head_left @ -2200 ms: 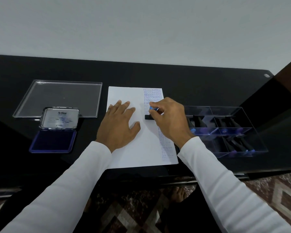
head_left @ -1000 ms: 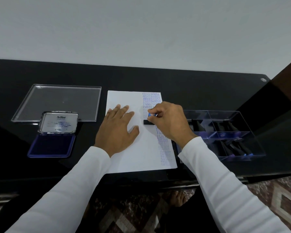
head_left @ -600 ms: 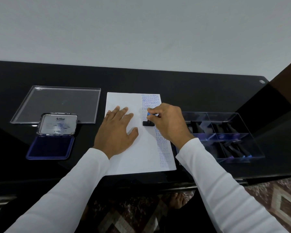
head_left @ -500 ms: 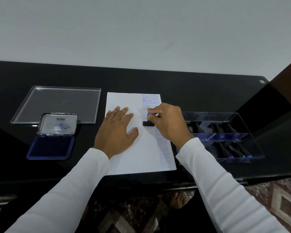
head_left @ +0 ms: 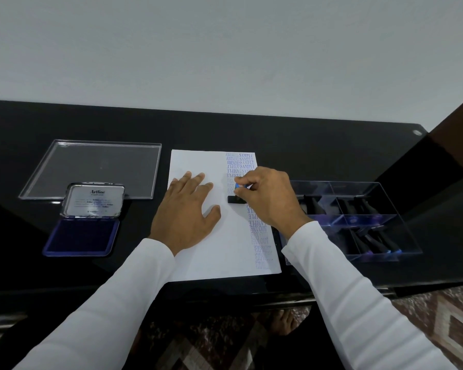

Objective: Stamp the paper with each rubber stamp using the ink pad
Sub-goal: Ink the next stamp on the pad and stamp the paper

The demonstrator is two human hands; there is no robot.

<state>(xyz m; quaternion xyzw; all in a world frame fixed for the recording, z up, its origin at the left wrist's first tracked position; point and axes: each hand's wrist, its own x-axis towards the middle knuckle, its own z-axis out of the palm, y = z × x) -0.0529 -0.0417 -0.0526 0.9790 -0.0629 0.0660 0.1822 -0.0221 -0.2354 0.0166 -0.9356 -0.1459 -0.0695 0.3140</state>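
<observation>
A white paper (head_left: pixel 195 255) lies on the black table (head_left: pixel 305 145), with a column of blue stamp prints down its right side. My left hand (head_left: pixel 187 209) rests flat on the paper, fingers spread. My right hand (head_left: pixel 267 196) pinches a black rubber stamp (head_left: pixel 235 199) with a blue top, its base down on the paper beside the printed column. The open ink pad (head_left: pixel 82 235) with its lid raised sits to the left of the paper.
A clear acrylic lid (head_left: pixel 96 166) lies flat behind the ink pad. A clear divided box (head_left: pixel 358 220) holding several black stamps stands right of the paper. The table's front edge runs just below the paper.
The view has shifted slightly. My right hand keeps the stamp on about the same spot of the paper, and my left hand stays flat.
</observation>
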